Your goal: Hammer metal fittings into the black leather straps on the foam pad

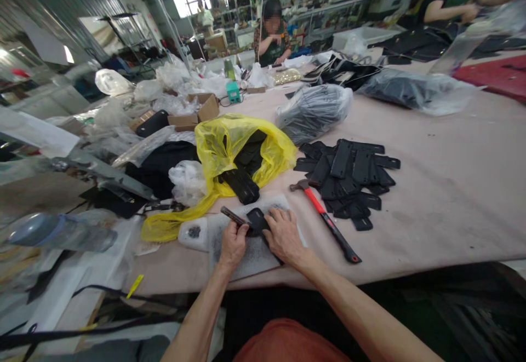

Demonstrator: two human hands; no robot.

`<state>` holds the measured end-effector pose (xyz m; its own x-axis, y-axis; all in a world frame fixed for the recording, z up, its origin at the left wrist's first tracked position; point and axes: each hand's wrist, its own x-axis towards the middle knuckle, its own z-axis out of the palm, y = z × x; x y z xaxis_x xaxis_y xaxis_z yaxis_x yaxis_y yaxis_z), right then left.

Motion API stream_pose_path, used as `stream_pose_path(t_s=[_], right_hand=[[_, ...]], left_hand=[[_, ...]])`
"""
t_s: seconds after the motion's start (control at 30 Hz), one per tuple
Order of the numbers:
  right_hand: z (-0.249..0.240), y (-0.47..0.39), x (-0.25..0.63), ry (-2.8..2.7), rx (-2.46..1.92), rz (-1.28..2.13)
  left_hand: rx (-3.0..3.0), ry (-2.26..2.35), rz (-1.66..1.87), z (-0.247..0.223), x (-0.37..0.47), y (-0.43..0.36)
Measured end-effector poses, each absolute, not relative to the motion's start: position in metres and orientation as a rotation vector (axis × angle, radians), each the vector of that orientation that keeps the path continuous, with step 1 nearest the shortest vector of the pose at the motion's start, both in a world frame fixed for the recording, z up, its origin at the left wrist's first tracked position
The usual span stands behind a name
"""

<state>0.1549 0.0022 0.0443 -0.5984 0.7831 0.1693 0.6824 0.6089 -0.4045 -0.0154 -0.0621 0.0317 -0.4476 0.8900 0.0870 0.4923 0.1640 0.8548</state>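
My left hand [233,243] is closed around a dark rod-shaped tool [232,215], which tilts up to the left. A flat black piece [258,220] lies on a speckled grey board [219,250]. My right hand [283,234] rests on this piece with its fingers spread, pressing its right side. Right of the board lies a hammer [318,207] with a red and black handle. Beyond it is a pile of black pieces [355,167]. A yellow bag [216,137] stands open behind the board, with black pieces [242,185] spilling out. A small white block [193,233] touches the board's left side.
A plastic-wrapped bundle [314,111] lies behind the pile. Cardboard box [201,111], teal device [233,92] and clear bags fill the back left. A large bottle [61,232] lies at the left. One person [272,36] sits across the table, another [447,3] works at the far right.
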Motion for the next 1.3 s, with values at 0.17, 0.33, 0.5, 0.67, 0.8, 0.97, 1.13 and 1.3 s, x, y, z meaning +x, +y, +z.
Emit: stream_pose_path(t_s=[0.17,0.33,0.5,0.67,0.8,0.97,1.13,1.3], right_hand=[[0.035,0.006,0.15,-2.491,-1.232,0.385],[0.026,-0.011,0.148,-2.452,-1.306,0.38],[0.02,-0.03,0.144,-2.374,-1.365,0.423],[0.015,-0.049,0.137,-2.283,-1.438,0.51],[0.024,-0.052,0.146,-2.354,-1.407,0.578],[0.032,-0.046,0.172,-2.641,-1.207,0.56],[0.019,-0.053,0.174,-2.686,-1.125,0.389],[0.009,-0.06,0.165,-2.62,-1.16,0.313]], left_hand=[[1.261,2.009,1.204,0.03,-0.022,-0.078],[1.227,2.016,1.292,0.025,-0.024,-0.083],[1.224,2.033,1.294,0.021,-0.023,-0.084],[1.287,2.039,1.274,0.015,-0.019,-0.088],[1.308,2.042,1.288,0.012,-0.02,-0.088],[1.317,2.059,1.268,0.012,-0.02,-0.087],[1.304,2.022,1.267,0.012,-0.017,-0.089],[1.243,1.967,1.29,0.011,-0.015,-0.088]])
